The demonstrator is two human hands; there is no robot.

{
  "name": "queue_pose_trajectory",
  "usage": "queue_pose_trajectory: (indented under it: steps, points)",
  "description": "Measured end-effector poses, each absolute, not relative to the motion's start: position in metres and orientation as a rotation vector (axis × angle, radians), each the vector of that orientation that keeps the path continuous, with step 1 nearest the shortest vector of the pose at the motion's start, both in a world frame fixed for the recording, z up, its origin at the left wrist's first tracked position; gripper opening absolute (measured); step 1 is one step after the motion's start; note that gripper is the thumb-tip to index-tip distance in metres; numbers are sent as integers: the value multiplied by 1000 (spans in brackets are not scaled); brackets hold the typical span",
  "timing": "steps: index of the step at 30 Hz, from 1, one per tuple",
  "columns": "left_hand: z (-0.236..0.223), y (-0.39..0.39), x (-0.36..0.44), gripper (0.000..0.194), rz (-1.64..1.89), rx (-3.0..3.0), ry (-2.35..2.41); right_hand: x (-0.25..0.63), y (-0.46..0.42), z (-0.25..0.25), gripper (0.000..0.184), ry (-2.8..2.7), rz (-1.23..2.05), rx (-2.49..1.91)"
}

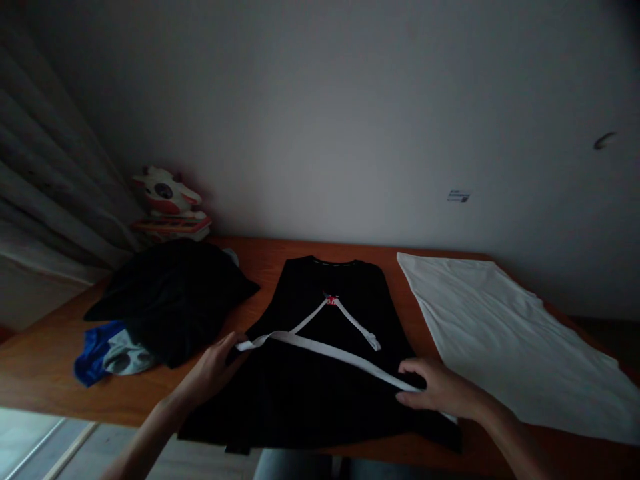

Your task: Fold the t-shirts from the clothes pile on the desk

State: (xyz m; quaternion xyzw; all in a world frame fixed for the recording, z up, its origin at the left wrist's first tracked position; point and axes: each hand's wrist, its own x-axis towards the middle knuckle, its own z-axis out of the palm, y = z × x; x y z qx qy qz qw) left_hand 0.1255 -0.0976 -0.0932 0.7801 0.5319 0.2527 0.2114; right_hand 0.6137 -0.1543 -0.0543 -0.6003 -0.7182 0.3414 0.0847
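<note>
Beside a clothes pile (173, 293), the left hand (223, 359) pinches a white band (325, 347) crossing a black shirt (300, 400) on the wooden table (43, 363), the right hand (437, 387) curled at its right part, grip unclear, near a white garment (510, 333).

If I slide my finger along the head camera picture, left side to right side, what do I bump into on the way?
Bunched black cloth → left hand → red mark on the black top → right hand → spread white cloth.
</note>
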Motion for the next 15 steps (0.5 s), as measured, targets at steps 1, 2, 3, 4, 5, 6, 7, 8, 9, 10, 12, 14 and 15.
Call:
queue_pose_trajectory:
  steps: [1,2,3,4,5,6,7,8,9,10,12,14,15]
  points:
    - [-89,-103,123,25,668,2142,1481,615,-160,-50,26,-2148,1024,-1780]
    - [-84,-107,121,27,645,2112,1492,617,-165,-45,23,-2147,1023,-1766]
    - [-78,-110,118,29,635,2080,1506,619,-168,-40,21,-2133,1015,-1752]
    - [-72,-111,115,31,639,2049,1517,621,-171,-34,23,-2106,1005,-1740]
    - [-66,-111,112,34,654,2020,1525,623,-173,-29,28,-2070,1002,-1732]
    - [-61,-109,110,37,680,1991,1531,625,-174,-24,32,-2029,1004,-1730]
    - [-56,-107,108,41,712,1960,1536,627,-175,-21,32,-1995,1016,-1727]
    - [-51,-103,107,45,744,1923,1544,629,-176,-20,29,-1979,1034,-1724]
    - [-47,-100,106,49,768,1877,1557,630,-178,-20,30,-1981,1051,-1732]
    - [-44,-96,106,52,779,1824,1576,631,-179,-23,38,-1999,1062,-1752]
    - [-41,-90,105,59,742,1717,1625,632,-184,-33,58,-2052,1053,-1816]
    - [-41,-87,103,62,611,1651,1640,633,-191,-46,57,-2081,1012,-1853]
    - [-42,-87,100,62,555,1642,1639,635,-194,-51,54,-2075,994,-1854]
